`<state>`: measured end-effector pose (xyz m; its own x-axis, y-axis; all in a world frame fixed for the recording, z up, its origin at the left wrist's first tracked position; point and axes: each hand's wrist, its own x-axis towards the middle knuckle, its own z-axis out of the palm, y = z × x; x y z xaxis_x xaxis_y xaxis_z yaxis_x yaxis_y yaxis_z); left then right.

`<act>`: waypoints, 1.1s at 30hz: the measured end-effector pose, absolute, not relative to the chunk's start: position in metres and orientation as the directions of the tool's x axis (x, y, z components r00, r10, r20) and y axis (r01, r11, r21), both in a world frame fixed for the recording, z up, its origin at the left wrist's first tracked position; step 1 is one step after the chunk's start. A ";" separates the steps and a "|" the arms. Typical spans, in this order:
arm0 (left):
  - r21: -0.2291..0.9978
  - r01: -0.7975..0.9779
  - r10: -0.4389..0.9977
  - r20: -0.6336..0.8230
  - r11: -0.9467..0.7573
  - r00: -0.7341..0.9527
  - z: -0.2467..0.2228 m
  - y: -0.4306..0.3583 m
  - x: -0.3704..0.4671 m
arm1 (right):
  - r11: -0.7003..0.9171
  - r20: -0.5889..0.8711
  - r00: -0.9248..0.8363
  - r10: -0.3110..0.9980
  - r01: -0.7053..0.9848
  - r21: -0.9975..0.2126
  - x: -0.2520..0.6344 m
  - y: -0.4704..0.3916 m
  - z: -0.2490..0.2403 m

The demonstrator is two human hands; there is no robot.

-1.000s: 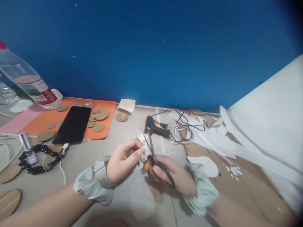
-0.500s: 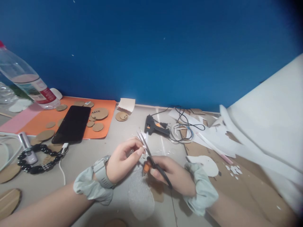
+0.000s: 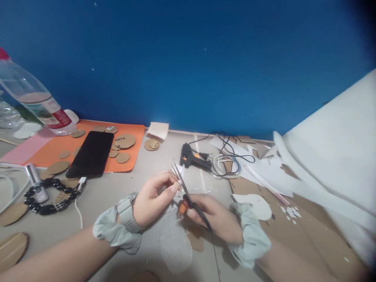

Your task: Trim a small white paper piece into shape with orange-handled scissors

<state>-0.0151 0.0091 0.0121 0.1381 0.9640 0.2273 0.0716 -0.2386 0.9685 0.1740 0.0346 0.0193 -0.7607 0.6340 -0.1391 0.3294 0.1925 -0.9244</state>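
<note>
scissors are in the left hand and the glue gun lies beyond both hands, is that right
Wrong hand: the head view shows the scissors in the right hand, not the left hand. The glue gun does lie beyond both.

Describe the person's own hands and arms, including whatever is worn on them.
The left hand and right hand are gloveless, and the visible forearms are sleeveless. A gathered, pale green fabric band circles the left wrist, beside a grey-green strap with slots, probably a watch's. The right wrist has a similar puffy band.
</note>
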 end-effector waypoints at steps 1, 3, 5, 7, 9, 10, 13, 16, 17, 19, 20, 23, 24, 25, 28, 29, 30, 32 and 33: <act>0.968 0.067 0.963 0.229 -0.240 0.139 0.012 0.009 -0.015 | 0.186 -0.141 -0.760 0.635 0.327 -0.926 0.174 0.035 0.019; 0.969 0.063 0.964 0.226 -0.237 0.142 0.012 0.008 -0.015 | 0.175 -0.147 -0.758 0.635 0.327 -0.929 0.174 0.035 0.019; 0.971 0.063 0.965 0.221 -0.231 0.145 0.012 0.008 -0.015 | 0.167 -0.151 -0.757 0.636 0.326 -0.931 0.174 0.035 0.019; 0.971 0.067 0.965 0.219 -0.230 0.145 0.012 0.009 -0.015 | 0.159 -0.151 -0.757 0.636 0.320 -0.934 0.173 0.035 0.019; 0.970 0.071 0.965 0.220 -0.232 0.142 0.012 0.010 -0.015 | 0.152 -0.155 -0.756 0.636 0.319 -0.935 0.173 0.035 0.018; 0.970 0.073 0.965 0.220 -0.232 0.144 0.012 0.010 -0.015 | 0.146 -0.161 -0.755 0.636 0.322 -0.935 0.173 0.035 0.018; 0.969 0.074 0.964 0.222 -0.234 0.148 0.012 0.010 -0.014 | 0.127 -0.171 -0.749 0.640 0.323 -0.938 0.173 0.035 0.018; 0.968 0.085 0.963 0.223 -0.237 0.151 0.013 0.010 -0.014 | 0.106 -0.176 -0.744 0.644 0.315 -0.943 0.172 0.035 0.019; 0.967 0.094 0.963 0.222 -0.237 0.154 0.014 0.010 -0.014 | 0.099 -0.178 -0.742 0.646 0.313 -0.945 0.172 0.035 0.019; 0.965 0.113 0.962 0.218 -0.238 0.165 0.014 0.011 -0.015 | 0.078 -0.178 -0.738 0.651 0.299 -0.951 0.171 0.034 0.018; 0.963 0.125 0.961 0.215 -0.238 0.174 0.014 0.011 -0.015 | 0.065 -0.172 -0.735 0.656 0.282 -0.957 0.171 0.034 0.017; 0.958 0.159 0.958 0.205 -0.238 0.202 0.014 0.010 -0.015 | 0.002 -0.142 -0.679 0.720 0.206 -0.978 0.170 0.031 0.011; 0.955 0.179 0.957 0.197 -0.236 0.210 0.014 0.010 -0.015 | -0.022 -0.138 -0.637 0.759 0.187 -0.982 0.170 0.030 0.010; 0.950 0.205 0.957 0.189 -0.234 0.220 0.014 0.011 -0.014 | -0.045 -0.140 -0.582 0.801 0.175 -0.984 0.169 0.029 0.009; 0.924 0.291 0.948 0.168 -0.247 0.269 0.013 0.011 -0.012 | -0.086 -0.158 -0.436 0.886 0.181 -0.980 0.167 0.029 0.010; 0.915 0.313 0.944 0.163 -0.253 0.286 0.012 0.012 -0.012 | -0.087 -0.160 -0.413 0.896 0.191 -0.978 0.166 0.029 0.012; 0.907 0.332 0.940 0.158 -0.259 0.301 0.012 0.012 -0.011 | -0.083 -0.160 -0.402 0.901 0.203 -0.976 0.165 0.029 0.014; 0.894 0.359 0.936 0.151 -0.267 0.319 0.011 0.013 -0.010 | -0.063 -0.156 -0.396 0.905 0.237 -0.969 0.164 0.030 0.017; 0.889 0.370 0.935 0.149 -0.269 0.321 0.011 0.013 -0.010 | -0.049 -0.150 -0.392 0.908 0.256 -0.966 0.163 0.031 0.018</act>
<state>-0.0101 0.0128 0.0110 0.3210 0.9353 0.1489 0.3703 -0.2687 0.8892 0.1633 0.0307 0.0183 -0.3916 0.9079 -0.1495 0.2558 -0.0487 -0.9655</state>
